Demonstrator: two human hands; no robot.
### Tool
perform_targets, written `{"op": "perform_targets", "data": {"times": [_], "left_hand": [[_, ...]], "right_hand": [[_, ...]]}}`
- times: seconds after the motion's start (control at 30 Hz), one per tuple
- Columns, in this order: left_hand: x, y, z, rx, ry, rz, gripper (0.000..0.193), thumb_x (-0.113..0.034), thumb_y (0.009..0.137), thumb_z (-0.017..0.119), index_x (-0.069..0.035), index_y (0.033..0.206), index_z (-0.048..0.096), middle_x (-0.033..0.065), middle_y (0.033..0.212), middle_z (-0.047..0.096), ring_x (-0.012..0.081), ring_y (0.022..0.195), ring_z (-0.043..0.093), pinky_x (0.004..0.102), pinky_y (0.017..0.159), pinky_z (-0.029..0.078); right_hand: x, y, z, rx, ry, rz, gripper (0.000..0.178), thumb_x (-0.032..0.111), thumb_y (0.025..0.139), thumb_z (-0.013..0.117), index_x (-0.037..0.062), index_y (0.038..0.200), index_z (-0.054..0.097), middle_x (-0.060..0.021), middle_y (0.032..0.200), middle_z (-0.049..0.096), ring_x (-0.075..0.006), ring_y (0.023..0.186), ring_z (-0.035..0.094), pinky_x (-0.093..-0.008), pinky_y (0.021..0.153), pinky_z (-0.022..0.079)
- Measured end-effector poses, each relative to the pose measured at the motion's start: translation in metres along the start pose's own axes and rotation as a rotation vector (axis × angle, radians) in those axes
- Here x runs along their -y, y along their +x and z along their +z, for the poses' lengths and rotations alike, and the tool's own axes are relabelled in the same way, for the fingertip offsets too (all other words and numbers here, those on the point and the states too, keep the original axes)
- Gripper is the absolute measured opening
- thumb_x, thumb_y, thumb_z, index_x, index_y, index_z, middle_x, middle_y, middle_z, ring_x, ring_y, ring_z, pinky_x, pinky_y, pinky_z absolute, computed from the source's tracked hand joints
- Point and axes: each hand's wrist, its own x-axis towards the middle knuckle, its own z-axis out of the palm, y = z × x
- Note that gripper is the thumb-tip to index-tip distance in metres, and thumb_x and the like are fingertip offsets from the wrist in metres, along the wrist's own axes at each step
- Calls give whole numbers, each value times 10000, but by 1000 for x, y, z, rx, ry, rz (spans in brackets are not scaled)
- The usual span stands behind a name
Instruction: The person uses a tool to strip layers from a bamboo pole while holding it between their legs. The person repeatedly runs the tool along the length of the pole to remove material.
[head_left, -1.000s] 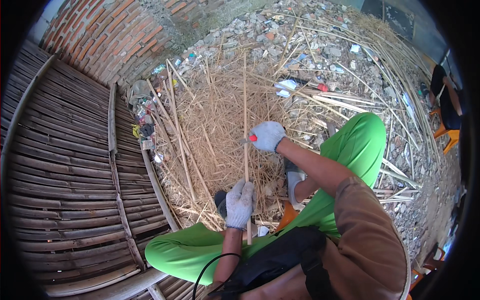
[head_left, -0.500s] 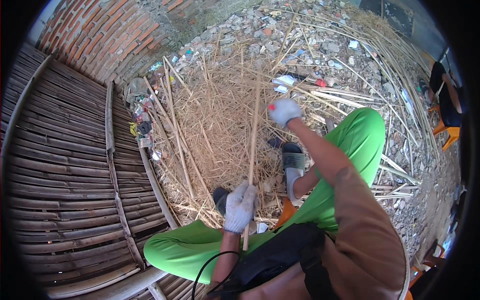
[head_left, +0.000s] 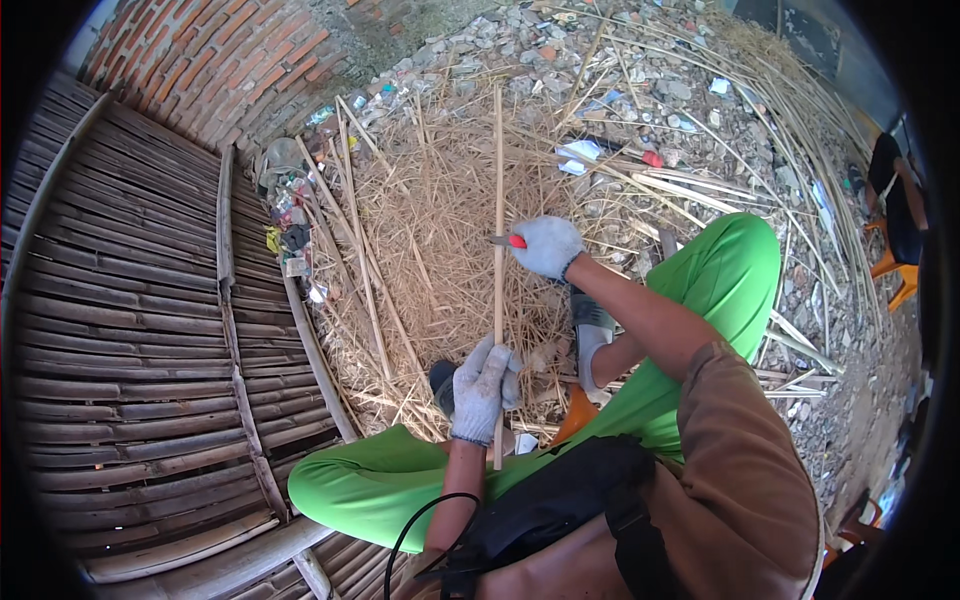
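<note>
My left hand (head_left: 480, 395), in a pale knitted glove, is closed around the lower part of a long bamboo strip (head_left: 499, 160). The strip points away from me, its near end over my lap. In a matching glove, my right hand (head_left: 550, 248) grips a knife (head_left: 517, 241) by its red handle. The short blade lies across the strip, about midway along it; whether it cuts in cannot be made out. Straw-like bamboo shavings (head_left: 440, 230) cover the ground under the strip.
A slatted bamboo panel (head_left: 130, 360) fills the left, below a brick wall (head_left: 220, 70). Split bamboo lengths (head_left: 355, 240) lie left of the shavings; more bamboo pieces (head_left: 690, 192) lie right. Rubble (head_left: 680, 90) spreads behind. An orange stool (head_left: 895, 275) with a person stands far right.
My right hand has come left and nearer to me, bringing the knife blade onto the strip. The strip has straightened and its far end has swung slightly left.
</note>
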Motion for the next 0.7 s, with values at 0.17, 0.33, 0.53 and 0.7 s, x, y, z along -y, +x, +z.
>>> {"op": "perform_targets", "data": {"times": [0.17, 0.33, 0.53, 0.7], "left_hand": [[5, 0, -4, -31, -83, -1, 433, -213, 1146, 622, 44, 1492, 584, 30, 835, 669, 62, 531, 540, 236, 447, 421], [4, 0, -6, 8, -111, -3, 415, -206, 1149, 613, 65, 1462, 592, 37, 812, 650, 73, 493, 511, 250, 422, 401], [4, 6, -5, -10, -94, -11, 402, -211, 1147, 612, 60, 1444, 594, 28, 809, 646, 70, 481, 510, 244, 405, 394], [-2, 2, 4, -17, -128, -14, 403, -221, 1145, 612, 49, 1444, 597, 19, 809, 648, 59, 473, 499, 234, 393, 380]], "right_hand": [[20, -14, 6, 134, -45, -71, 294, 394, 952, 637, 152, 934, 802, -157, 899, 796, -391, 871, 783, -542, 789, 631], [15, -4, 8, 94, -127, -109, 216, 354, 899, 676, 164, 895, 779, -134, 853, 782, -381, 845, 779, -548, 756, 618], [13, -1, 9, 63, -127, -64, 193, 331, 877, 684, 206, 946, 814, -126, 880, 792, -366, 869, 788, -536, 773, 624], [-6, 13, 6, 17, -25, 181, 325, 424, 966, 622, 179, 1011, 831, -172, 953, 803, -388, 885, 782, -525, 829, 634]]}}
